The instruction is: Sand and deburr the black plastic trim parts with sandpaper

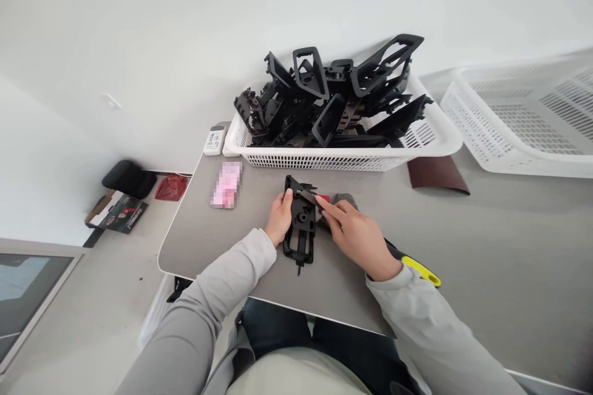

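Observation:
My left hand (278, 217) is closed around the left edge of a long black plastic part (302, 217), with the thumb on top. The part has open slots in its lower half and is held over the grey table. In my right hand (356, 236) is a thin, dark, flat tool (309, 197), its tip on the part's upper end and the index finger stretched along it. A yellow-and-black handle (420, 270) shows beside the right wrist; I cannot tell whether it belongs to that tool. A small red thing and a grey thing (346, 199) are partly hidden behind the right hand.
A white plastic basket (319, 162) heaped with black plastic frames (310, 77) stands against the wall. Another white basket (532, 157) is to its right. A brown sheet (438, 174), a pink blurred item (227, 185) and a small white box (215, 140) lie on the table (208, 234).

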### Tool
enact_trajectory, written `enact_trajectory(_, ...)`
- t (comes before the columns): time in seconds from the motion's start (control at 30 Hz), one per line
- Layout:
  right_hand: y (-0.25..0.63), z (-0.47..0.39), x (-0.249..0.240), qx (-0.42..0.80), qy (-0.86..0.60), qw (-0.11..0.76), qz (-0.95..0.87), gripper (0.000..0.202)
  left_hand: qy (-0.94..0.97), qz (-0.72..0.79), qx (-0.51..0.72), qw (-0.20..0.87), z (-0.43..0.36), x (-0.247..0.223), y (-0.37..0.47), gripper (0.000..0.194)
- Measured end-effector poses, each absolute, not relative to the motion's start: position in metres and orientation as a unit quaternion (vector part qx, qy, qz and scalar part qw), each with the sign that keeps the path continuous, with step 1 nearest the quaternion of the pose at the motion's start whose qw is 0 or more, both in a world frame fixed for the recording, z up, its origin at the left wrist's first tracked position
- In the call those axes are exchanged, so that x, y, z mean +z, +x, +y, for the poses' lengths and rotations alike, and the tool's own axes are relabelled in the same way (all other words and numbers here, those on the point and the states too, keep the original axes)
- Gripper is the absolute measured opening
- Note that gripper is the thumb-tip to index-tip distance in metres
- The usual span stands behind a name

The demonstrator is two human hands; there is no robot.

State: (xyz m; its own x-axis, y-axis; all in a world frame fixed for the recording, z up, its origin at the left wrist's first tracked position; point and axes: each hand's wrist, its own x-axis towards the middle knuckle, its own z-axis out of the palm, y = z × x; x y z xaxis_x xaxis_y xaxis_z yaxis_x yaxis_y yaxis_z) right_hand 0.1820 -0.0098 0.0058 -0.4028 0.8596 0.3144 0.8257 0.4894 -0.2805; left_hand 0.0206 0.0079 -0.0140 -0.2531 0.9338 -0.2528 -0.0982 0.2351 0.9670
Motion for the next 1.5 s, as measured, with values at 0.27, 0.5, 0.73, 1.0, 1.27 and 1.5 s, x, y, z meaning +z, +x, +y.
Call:
enact_trajectory(0.27, 0.183, -0.010, 0.007, 0.044, -0.516, 0.211, -0.829, 0.043, 0.344, 0.606, 0.525, 0.489, 0.007, -0.014, 0.021, 0.046)
enact_trajectory(0.5, 0.185, -0.009, 0.008, 0.080, -0.503, 0.211, -0.834, 0.043, 0.336, 0.600, 0.532, 0.493, 0.007, -0.014, 0.021, 0.047)
enact_trajectory(0.73, 0.190, -0.002, 0.006, 0.114, -0.549, 0.228, -0.796, 0.043, 0.310, 0.561, 0.571, 0.513, 0.006, -0.017, 0.021, 0.043)
enact_trajectory(1.0, 0.189, -0.001, 0.006, 0.111, -0.542, 0.234, -0.800, 0.043, 0.308, 0.547, 0.557, 0.544, 0.006, -0.009, 0.021, 0.030)
enact_trajectory(1.27, 0.188, -0.002, 0.003, 0.113, -0.530, 0.225, -0.810, 0.043, 0.311, 0.555, 0.573, 0.517, 0.007, -0.007, 0.017, 0.045)
enact_trajectory(1.5, 0.187, -0.003, 0.004, 0.106, -0.515, 0.233, -0.818, 0.042, 0.325, 0.578, 0.564, 0.491, 0.010, -0.011, 0.017, 0.041)
